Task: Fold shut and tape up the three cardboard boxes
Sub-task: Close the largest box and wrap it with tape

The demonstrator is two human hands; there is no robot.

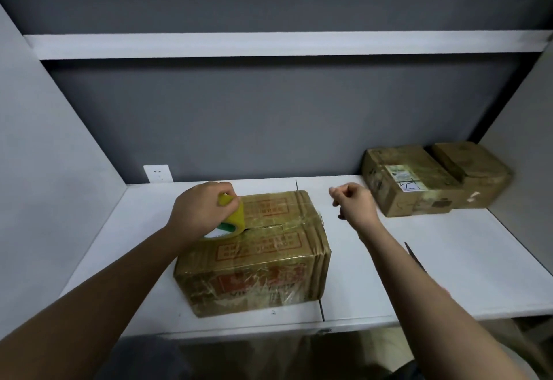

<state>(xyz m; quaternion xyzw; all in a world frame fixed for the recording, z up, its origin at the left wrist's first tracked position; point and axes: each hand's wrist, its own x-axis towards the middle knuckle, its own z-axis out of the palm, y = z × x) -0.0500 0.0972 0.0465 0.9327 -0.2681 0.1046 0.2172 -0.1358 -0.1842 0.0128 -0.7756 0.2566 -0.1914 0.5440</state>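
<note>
A cardboard box with red print (263,254) lies in the middle of the white shelf (449,260), its top flaps folded shut and glossy tape across it. My left hand (199,209) grips a yellowish tape roll (232,221) that rests on the box's top near its left end. My right hand (356,204) hovers just past the box's right end, fingers pinched together; whether a tape end is between them I cannot tell. Two more closed cardboard boxes stand at the back right, one with a white label (404,182) and a smaller one (475,173) behind it.
A wall socket (158,173) sits on the grey back wall left of the box. A second white shelf (269,46) runs overhead. Grey side panels close in the left and right. A thin dark object (414,257) lies near my right forearm.
</note>
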